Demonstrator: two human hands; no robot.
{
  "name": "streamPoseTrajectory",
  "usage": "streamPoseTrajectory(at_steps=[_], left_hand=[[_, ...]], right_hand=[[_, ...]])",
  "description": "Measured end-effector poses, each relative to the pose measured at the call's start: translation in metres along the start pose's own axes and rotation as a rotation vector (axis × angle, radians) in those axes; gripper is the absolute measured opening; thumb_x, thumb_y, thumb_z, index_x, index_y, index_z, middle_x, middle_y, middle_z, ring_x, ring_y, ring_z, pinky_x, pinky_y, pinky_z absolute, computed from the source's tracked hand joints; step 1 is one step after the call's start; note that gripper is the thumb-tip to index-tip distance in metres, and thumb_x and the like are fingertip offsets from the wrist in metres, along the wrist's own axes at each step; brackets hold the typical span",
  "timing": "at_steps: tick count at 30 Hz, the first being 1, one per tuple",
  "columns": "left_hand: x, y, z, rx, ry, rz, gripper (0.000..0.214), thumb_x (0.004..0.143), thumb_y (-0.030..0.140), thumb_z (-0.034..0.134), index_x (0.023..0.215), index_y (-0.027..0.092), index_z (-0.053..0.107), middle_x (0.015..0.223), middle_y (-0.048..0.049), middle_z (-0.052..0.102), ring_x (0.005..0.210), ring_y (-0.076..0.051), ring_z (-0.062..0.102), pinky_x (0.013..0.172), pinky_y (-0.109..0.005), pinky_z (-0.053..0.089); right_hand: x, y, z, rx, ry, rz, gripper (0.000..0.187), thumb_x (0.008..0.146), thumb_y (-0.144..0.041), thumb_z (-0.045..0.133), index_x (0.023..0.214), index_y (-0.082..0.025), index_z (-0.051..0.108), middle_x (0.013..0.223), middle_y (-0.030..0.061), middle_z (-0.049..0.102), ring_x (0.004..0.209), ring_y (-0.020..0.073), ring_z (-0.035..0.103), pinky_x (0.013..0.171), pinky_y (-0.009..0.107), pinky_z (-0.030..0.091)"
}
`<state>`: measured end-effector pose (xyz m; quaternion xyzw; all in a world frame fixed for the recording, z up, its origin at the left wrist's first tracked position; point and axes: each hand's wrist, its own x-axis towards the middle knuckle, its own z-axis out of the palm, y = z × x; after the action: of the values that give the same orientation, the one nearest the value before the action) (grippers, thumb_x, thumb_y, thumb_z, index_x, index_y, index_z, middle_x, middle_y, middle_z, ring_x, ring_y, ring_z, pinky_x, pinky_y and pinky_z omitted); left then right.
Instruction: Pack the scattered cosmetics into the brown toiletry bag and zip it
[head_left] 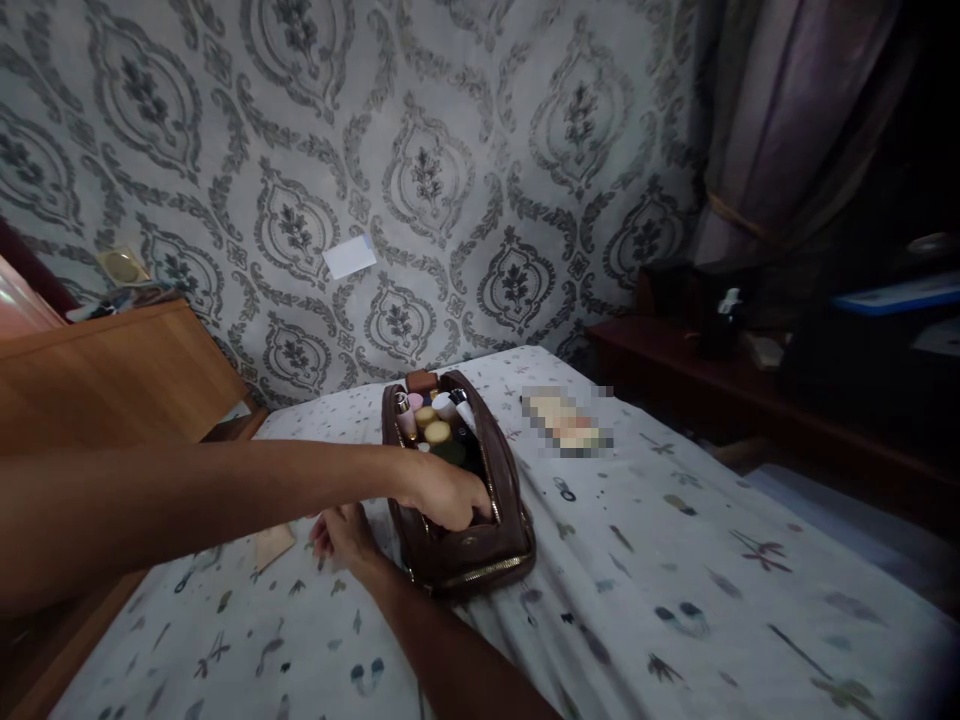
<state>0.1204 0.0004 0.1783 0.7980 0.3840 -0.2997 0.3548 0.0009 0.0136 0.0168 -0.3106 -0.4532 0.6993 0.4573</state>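
Observation:
A brown leather toiletry bag (517,500) with a gold zipper stands unzipped on the bed. Reaching in from the left, my left hand (450,492) is inside the front part of its opening. Its fingers are curled down, and whatever they grip is hidden. My right hand (345,535) crosses under the left forearm and is beside the bag's left side, fingers curled; I cannot make out what is in them. Packed in the bag are a yellow-lidded jar (437,432), a white-capped container (444,404), a pink bottle (406,415) and other small containers.
A beige flat piece (274,546) lies left of my right hand. On the patterned bedsheet (675,560), right of the bag, is a blurred flat object (566,420). A wooden headboard (112,375) rises at left; a dark shelf (675,365) runs along the right.

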Motion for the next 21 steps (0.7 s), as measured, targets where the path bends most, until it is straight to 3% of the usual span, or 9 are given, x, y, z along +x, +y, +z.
streamPoseTrajectory(at_steps=[6, 12, 16, 21], left_hand=[[-0.012, 0.005, -0.008, -0.053, 0.060, -0.001, 0.027, 0.070, 0.006, 0.051, 0.090, 0.014, 0.069, 0.065, 0.0027, 0.061, 0.056, -0.011, 0.058, 0.059, -0.023, 0.053], [-0.031, 0.012, -0.012, -0.117, 0.129, 0.034, 0.019, 0.075, 0.012, 0.056, 0.091, 0.013, 0.066, 0.060, 0.0053, 0.055, 0.054, -0.009, 0.057, 0.059, -0.021, 0.053], [-0.044, 0.015, -0.016, -0.105, 0.249, 0.046, 0.019, 0.081, 0.015, 0.051, 0.096, 0.011, 0.063, 0.061, 0.0031, 0.058, 0.052, -0.009, 0.057, 0.057, -0.023, 0.053], [-0.062, 0.018, -0.025, 0.017, 0.486, 0.073, 0.020, 0.087, 0.019, 0.044, 0.096, 0.012, 0.061, 0.074, -0.0019, 0.064, 0.060, -0.010, 0.059, 0.056, -0.020, 0.051]], right_hand=[[-0.002, -0.002, -0.001, -0.004, -0.016, -0.013, 0.029, 0.092, -0.037, 0.042, 0.077, -0.016, 0.056, 0.049, -0.0064, 0.052, 0.035, 0.0061, 0.047, 0.038, 0.017, 0.030], [-0.001, -0.003, -0.001, -0.012, -0.017, -0.012, 0.034, 0.092, -0.042, 0.043, 0.075, -0.016, 0.055, 0.049, -0.0058, 0.053, 0.035, 0.0063, 0.047, 0.037, 0.017, 0.028], [-0.002, -0.002, -0.001, -0.015, -0.023, -0.019, 0.038, 0.092, -0.047, 0.044, 0.076, -0.015, 0.056, 0.050, -0.0055, 0.054, 0.036, 0.0063, 0.047, 0.039, 0.018, 0.030], [-0.004, -0.003, -0.002, -0.021, -0.033, -0.022, 0.043, 0.091, -0.054, 0.044, 0.077, -0.016, 0.057, 0.050, -0.0058, 0.053, 0.036, 0.0061, 0.047, 0.039, 0.018, 0.030]])
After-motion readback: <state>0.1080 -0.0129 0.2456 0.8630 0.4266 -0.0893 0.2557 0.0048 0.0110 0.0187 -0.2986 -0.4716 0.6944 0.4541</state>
